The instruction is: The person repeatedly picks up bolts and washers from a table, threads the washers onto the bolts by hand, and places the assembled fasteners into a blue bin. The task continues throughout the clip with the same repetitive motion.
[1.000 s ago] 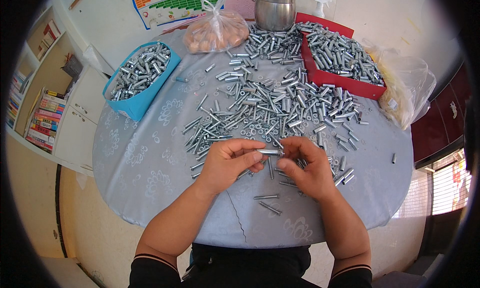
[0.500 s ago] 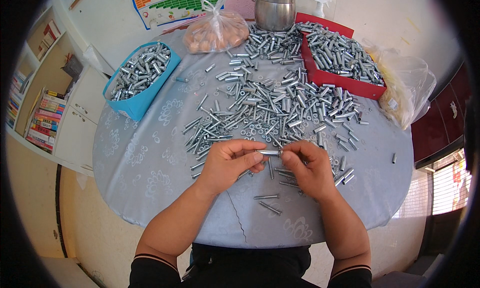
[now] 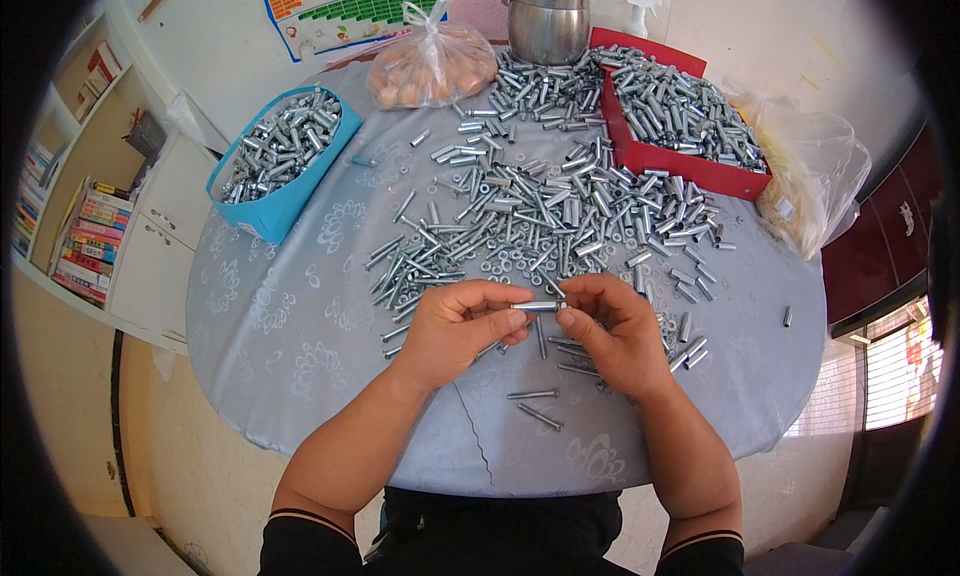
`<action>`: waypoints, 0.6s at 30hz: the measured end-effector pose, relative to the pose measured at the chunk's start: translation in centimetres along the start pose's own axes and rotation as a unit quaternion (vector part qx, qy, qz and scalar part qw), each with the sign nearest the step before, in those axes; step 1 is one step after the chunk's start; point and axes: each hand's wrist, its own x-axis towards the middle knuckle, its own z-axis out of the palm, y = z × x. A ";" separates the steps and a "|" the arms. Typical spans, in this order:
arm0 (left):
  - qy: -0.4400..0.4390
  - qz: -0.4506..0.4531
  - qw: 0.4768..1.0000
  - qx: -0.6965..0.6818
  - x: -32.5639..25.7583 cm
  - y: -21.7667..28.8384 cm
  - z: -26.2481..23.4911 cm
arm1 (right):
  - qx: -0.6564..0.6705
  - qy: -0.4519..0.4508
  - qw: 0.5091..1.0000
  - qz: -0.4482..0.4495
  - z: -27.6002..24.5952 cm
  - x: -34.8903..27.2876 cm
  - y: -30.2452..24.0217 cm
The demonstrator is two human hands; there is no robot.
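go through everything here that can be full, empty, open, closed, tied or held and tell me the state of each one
Left hand: gripping one end of the metal sleeve bolt.
Right hand: pinching the bolt's other end.
Blue tray: filled with metal parts.
Red tray: heaped with metal parts.
Clear bag of round brown items: tied shut.
Steel pot: lid on.
Plastic bag at right: lying loose, mouth not visible.
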 end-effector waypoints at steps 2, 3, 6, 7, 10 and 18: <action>-0.001 0.002 1.000 0.011 -0.1 0.1 0.1 | -0.030 -0.011 0.999 0.024 -0.4 -0.1 0.0; -0.001 0.001 1.000 0.016 -0.2 0.2 0.2 | -0.045 -0.016 0.998 0.037 -0.5 -0.1 0.0; -0.004 0.009 1.000 0.020 -0.3 -0.1 0.3 | 0.037 -0.036 0.996 0.073 -0.5 -0.1 -0.2; -0.006 0.013 1.000 0.018 -0.3 -0.2 0.3 | 0.048 -0.027 0.995 0.078 -0.4 -0.1 -0.3; -0.007 0.018 0.999 0.037 -0.3 0.1 0.6 | 0.062 0.012 0.995 0.081 -0.2 -0.1 -0.9; 0.175 0.118 0.977 0.040 -0.1 0.8 -0.2 | -0.083 -0.296 0.938 0.161 -3.7 0.5 -3.9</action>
